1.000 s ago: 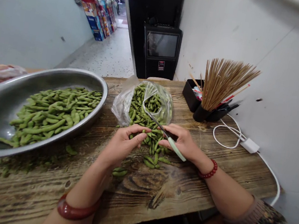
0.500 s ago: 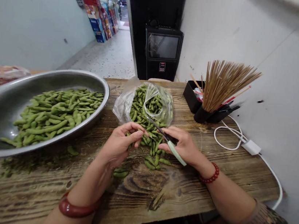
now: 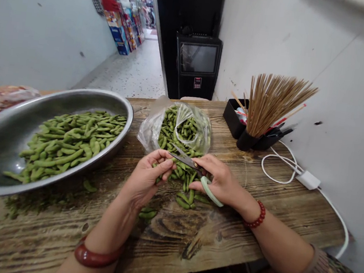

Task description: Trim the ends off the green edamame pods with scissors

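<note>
My left hand (image 3: 150, 172) is closed around a green edamame pod (image 3: 173, 159), whose tip shows past the thumb and forefinger. In my right hand (image 3: 218, 179) are scissors (image 3: 210, 191) with pale green handles, their blades parted and pointing left at the held pod. Behind both hands lies a clear plastic bag (image 3: 151, 128) of edamame pods, spilling toward me. A few loose pods (image 3: 183, 201) rest on the wood just below the scissors, and others (image 3: 147, 214) lie by my left wrist.
A large metal basin (image 3: 129, 118) of pods stands at left, with green trimmings (image 3: 35, 202) below its rim. On the right, a black holder (image 3: 246, 140) carries thin wooden sticks (image 3: 269, 105). A white cable with an adapter (image 3: 308, 180) runs along the wall.
The scissors' blades have swung up and apart, and now reach the pod at my left fingertips. My left hand has stayed nearly in place. The view has shifted slightly.
</note>
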Available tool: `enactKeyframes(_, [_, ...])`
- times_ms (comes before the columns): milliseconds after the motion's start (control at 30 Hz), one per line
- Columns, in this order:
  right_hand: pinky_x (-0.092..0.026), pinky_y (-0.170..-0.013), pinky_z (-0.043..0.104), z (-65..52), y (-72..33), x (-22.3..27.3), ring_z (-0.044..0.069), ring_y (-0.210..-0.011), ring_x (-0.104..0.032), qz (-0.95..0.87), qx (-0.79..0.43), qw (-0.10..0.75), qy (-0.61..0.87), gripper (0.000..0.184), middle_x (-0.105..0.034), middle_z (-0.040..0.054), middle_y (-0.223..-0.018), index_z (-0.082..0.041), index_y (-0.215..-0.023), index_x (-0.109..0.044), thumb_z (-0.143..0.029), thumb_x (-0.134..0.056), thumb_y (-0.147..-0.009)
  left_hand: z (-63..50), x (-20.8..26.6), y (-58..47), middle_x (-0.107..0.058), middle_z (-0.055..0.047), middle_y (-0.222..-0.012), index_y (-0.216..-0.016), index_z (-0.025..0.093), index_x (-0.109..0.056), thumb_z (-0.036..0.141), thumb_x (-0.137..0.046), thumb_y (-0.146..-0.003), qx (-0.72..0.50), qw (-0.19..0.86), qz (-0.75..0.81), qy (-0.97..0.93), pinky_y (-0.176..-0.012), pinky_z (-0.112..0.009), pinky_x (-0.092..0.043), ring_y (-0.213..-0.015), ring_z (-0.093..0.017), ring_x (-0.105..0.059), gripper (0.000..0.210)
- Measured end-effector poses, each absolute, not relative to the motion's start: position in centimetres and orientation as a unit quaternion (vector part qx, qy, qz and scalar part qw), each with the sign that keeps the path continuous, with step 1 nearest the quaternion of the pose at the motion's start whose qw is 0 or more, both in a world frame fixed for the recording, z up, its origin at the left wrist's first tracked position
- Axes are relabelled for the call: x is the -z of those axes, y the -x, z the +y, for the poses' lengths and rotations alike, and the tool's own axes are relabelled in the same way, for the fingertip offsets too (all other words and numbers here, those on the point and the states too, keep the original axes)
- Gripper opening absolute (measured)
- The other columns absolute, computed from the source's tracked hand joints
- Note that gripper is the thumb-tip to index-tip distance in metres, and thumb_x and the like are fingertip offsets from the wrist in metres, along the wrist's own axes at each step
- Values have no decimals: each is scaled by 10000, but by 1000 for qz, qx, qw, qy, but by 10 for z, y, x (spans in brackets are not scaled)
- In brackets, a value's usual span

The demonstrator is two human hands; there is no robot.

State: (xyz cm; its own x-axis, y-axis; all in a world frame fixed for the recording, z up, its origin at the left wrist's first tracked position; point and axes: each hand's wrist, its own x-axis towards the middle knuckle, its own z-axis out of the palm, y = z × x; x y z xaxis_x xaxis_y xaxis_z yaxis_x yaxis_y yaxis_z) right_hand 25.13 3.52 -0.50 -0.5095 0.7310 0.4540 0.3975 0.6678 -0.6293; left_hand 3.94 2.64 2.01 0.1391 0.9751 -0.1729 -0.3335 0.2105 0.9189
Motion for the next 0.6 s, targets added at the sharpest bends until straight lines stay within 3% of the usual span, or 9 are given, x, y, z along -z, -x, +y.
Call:
enactKeyframes(200, [-494, -742, 313, 33, -252, 2, 192, -852, -572, -857, -206, 331, 338, 563, -581, 86, -1015, -176, -1266, -535, -340, -740, -768, 25, -17, -42, -649, -10, -662, -846, 138, -708, 241, -789, -671, -481, 640, 439, -407, -442, -147, -304, -466, -29, -423, 219])
enactKeyframes(600, [-485, -792, 357, 32, -250, 0, 222, -909, -555, -866, -194, 330, 321, 603, -572, 98, -1045, -188, -1288, -505, -352, -745, -761, 24, -12, -44, -663, 10, -674, -778, 152, -663, 239, -815, -638, -479, 653, 434, -393, -430, -124, -328, -477, -30, -425, 224])
